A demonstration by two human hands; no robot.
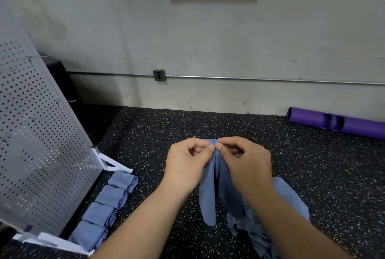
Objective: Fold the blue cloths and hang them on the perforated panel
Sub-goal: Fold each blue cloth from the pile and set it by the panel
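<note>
Left hand and right hand, forearms extended forward, meet thumb to thumb, fingers curled and pinching the top edge of a blue cloth held above the floor; four folded cloths lie in a row beside the perforated panel, left.

We are looking forward and down from head height through one wide-angle view, facing the wall across the upper frame, with our left hand and right hand close at lower centre.
</note>
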